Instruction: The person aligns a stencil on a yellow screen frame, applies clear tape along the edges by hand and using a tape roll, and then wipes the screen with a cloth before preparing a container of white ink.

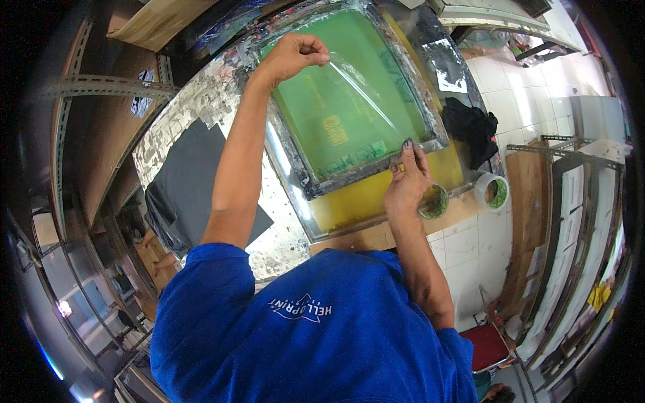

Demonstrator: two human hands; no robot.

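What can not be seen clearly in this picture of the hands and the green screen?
- Head view: the near end of the clear tape strip is under the right hand.
- The left hand curls over the strip's far end, hiding the grip.
- The tape roll is half hidden behind the right hand.
- The mark on the green screen is too small.
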